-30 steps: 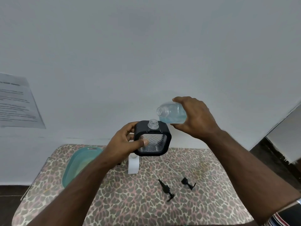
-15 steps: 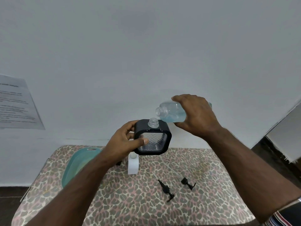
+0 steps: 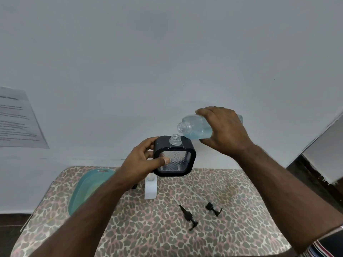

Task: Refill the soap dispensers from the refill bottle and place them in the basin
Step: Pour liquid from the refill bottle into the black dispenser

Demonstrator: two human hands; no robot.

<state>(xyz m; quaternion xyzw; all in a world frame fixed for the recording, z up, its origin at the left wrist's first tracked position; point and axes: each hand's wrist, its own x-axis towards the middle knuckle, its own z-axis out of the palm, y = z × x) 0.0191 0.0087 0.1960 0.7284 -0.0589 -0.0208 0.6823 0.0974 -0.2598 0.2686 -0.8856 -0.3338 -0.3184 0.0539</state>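
— Where is the dispenser at this moment?

— The person's left hand (image 3: pixel 141 162) holds the black square dispenser (image 3: pixel 174 156) up in the air, above the tabletop (image 3: pixel 148 229). The grip is closed around it: the thumb lies across the clear patterned front and the fingers wrap the left side. The cap is off, and the threaded neck points up.

— And the refill bottle?

— The right hand (image 3: pixel 224 130) holds the refill bottle (image 3: pixel 196 128) just above and to the right of the dispenser, tilted nearly flat. The fingers curl over the top of it. The open mouth is near the dispenser neck, a little higher, not touching. Pale blue liquid sits in the lower part of the bottle. I cannot tell if liquid is flowing.

— What lies under the dispenser?

— A white dispenser (image 3: pixel 150 189) stands on the tabletop directly below it, also without pump. To the left of the dispenser, lower, is the teal basin (image 3: pixel 87 188). To the lower right lie two black pump heads, one long (image 3: pixel 187 216) and another shorter (image 3: pixel 213 208), apart from each other.
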